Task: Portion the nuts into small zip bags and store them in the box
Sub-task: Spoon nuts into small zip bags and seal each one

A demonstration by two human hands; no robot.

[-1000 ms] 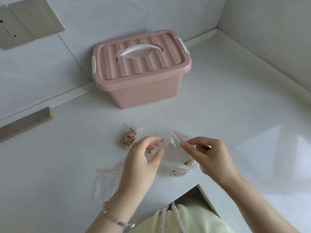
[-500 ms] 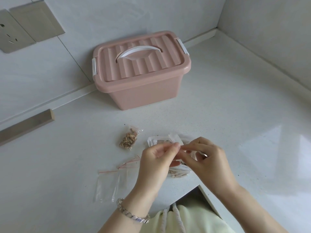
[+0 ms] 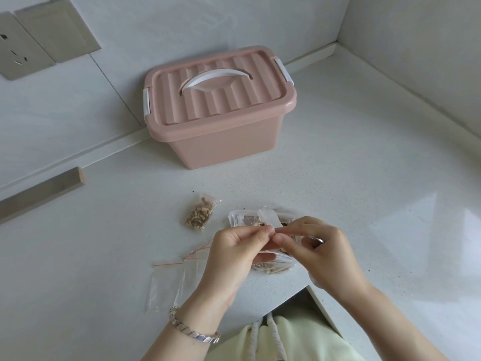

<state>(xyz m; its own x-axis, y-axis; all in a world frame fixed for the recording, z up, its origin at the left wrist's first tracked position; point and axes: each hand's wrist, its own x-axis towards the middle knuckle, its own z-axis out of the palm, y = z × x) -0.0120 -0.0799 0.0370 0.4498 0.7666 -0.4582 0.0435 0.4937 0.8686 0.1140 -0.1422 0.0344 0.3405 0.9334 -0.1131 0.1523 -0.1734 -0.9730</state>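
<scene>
My left hand and my right hand meet fingertip to fingertip, both pinching the top of a small clear zip bag just above the counter. Under and behind the hands lies a bigger clear bag of nuts, partly hidden. A filled small bag of nuts lies on the counter to the left of the hands. Several empty zip bags with red strips lie flat at the lower left. The pink box stands at the back with its lid shut and a white handle on top.
The white counter runs into a wall corner at the back right. Its front edge has a cut-out right below my hands. Wall sockets are at the top left. A wooden strip lies along the left wall.
The hands came together from holding the small bag spread apart. Both now pinch its top edge, and the bag hangs folded between the fingertips.
</scene>
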